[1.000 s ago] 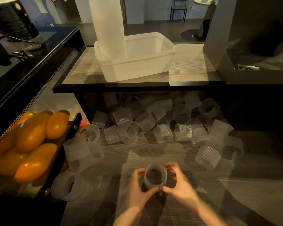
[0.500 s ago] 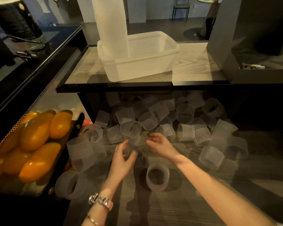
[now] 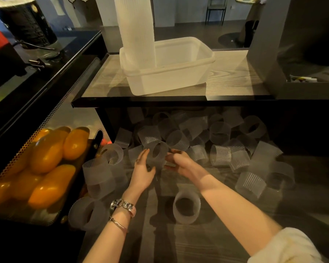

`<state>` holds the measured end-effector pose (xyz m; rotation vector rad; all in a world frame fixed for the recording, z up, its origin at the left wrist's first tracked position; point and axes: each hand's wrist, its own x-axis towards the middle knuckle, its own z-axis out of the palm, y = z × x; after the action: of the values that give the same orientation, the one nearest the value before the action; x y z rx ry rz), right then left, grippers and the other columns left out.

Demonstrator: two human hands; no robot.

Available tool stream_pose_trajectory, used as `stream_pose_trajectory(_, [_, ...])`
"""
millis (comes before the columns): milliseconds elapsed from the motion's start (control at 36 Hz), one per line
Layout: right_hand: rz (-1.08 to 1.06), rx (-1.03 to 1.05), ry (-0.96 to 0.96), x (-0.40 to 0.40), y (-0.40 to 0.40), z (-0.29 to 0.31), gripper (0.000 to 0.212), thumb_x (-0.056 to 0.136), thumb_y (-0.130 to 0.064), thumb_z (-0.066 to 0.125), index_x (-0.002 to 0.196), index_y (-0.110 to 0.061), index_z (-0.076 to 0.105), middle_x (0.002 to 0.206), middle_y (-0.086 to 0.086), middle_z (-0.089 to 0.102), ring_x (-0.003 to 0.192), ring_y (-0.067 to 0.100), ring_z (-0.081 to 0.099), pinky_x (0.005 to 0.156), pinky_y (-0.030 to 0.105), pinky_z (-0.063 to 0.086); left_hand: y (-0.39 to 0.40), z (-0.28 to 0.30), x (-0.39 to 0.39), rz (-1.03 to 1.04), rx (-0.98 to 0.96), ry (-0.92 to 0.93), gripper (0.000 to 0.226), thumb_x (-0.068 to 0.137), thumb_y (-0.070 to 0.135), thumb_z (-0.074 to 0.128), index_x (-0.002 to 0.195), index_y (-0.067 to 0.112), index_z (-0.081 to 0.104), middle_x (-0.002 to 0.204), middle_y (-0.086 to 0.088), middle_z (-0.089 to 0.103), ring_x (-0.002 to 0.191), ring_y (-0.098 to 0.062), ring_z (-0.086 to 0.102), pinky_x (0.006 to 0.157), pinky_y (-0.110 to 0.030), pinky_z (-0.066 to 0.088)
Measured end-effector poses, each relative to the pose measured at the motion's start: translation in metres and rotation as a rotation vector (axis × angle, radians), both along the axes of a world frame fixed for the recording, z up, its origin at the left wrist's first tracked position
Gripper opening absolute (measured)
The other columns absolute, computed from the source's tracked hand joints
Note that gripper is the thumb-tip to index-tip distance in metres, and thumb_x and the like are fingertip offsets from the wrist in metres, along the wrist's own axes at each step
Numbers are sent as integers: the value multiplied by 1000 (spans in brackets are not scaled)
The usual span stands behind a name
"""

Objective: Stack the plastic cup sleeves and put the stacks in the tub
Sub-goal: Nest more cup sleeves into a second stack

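We see both hands reaching into the heap of loose cup sleeves (image 3: 222,147) on the lower wooden surface (image 3: 207,243). The left hand (image 3: 143,174) and the right hand (image 3: 180,163) flank one ribbed sleeve (image 3: 157,151) at the near edge of the heap. The left fingers (image 3: 143,155) lie nearly straight against its left side; the right fingers curl toward its right side, though we cannot tell whether they pinch it or only touch it. A single upright sleeve (image 3: 186,207) stands apart on the surface between the forearms. Further sleeves lie to the left, beside a perforated tray (image 3: 13,162) of orange fruit (image 3: 47,150). On the upper shelf (image 3: 228,76) rests the white tub (image 3: 171,73); a tall stack of sleeves (image 3: 135,29) stands upright in its left end, rising well above the rim. The left wrist carries a watch (image 3: 123,205) and a bracelet (image 3: 119,223).
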<state>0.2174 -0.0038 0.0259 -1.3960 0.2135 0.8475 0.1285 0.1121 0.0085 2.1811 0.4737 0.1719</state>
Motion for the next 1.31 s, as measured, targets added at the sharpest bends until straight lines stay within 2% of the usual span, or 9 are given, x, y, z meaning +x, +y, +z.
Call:
stream_pose_trajectory(139, [32, -10, -75, -5, -8, 1, 43, 87, 8, 51, 128, -6, 50, 124, 17, 58, 115, 27, 55, 92, 40, 50, -3, 0, -4, 11, 37, -52, 64, 84, 0, 61, 141, 12, 35, 146, -6, 31, 136, -19, 29, 103, -12, 20])
stream_pose_trajectory(361, [175, -156, -341, -19, -32, 6, 71, 70, -2, 76, 131, -12, 41, 128, 2, 51, 120, 19, 49, 101, 38, 45, -13, 3, -14, 23, 10, -83, 66, 81, 9, 69, 139, 17, 39, 135, -4, 39, 123, -9, 39, 100, -15, 28])
stream_pose_trajectory(611, [248, -156, -543, -32, -59, 17, 61, 72, -2, 75, 121, -25, 47, 112, -10, 51, 97, 9, 56, 68, 15, 51, -30, 7, -26, 30, -126, -119, 72, 74, 21, 77, 135, 22, 40, 133, -3, 40, 121, -14, 45, 99, -25, 41])
stream_pose_trajectory(694, [220, -151, -587, -37, -67, 19, 57, 71, -4, 76, 112, -31, 46, 104, -15, 50, 91, 4, 53, 69, 13, 48, -35, 8, -31, 0, -144, -173, 67, 72, 28, 78, 125, 39, 39, 128, 5, 44, 117, -6, 46, 89, -12, 38])
stream_pose_trajectory(806, [151, -149, -647, -44, -77, 18, 57, 68, -1, 79, 114, -18, 51, 99, -11, 53, 84, 1, 52, 72, 9, 46, -43, 13, -39, -39, -157, -174, 63, 71, 37, 76, 113, 57, 34, 119, 26, 41, 115, 2, 43, 88, -13, 35])
stream_pose_trajectory(889, [130, -149, -674, -52, -89, 16, 61, 64, -2, 82, 117, -13, 52, 106, -1, 58, 93, 6, 54, 81, 11, 45, -51, 19, -43, -62, -129, -173, 64, 70, 36, 78, 117, 46, 36, 119, 22, 44, 114, 0, 45, 90, -15, 38])
stream_pose_trajectory(1028, [140, -158, -659, -67, -114, 11, 63, 63, -10, 84, 110, -36, 51, 111, -3, 57, 107, 9, 54, 90, 26, 50, -67, 28, -54, -129, -172, -152, 74, 69, 23, 81, 130, 25, 41, 127, 3, 49, 116, -7, 49, 99, -24, 42])
stream_pose_trajectory(1194, [165, -218, -694, -88, -138, 9, 62, 65, -16, 83, 113, -39, 52, 110, -3, 59, 107, 3, 55, 86, 19, 48, -84, 26, -72, -164, -243, -127, 68, 67, 17, 82, 120, 34, 42, 116, 20, 49, 112, 5, 50, 91, -7, 39])
stream_pose_trajectory(1306, [165, -237, -678, -98, -143, 6, 62, 65, -11, 83, 112, -37, 52, 110, -2, 59, 106, 3, 54, 90, 27, 49, -92, 17, -82, -146, -312, -100, 68, 67, 18, 83, 122, 31, 46, 117, 19, 52, 110, 9, 50, 90, -7, 40])
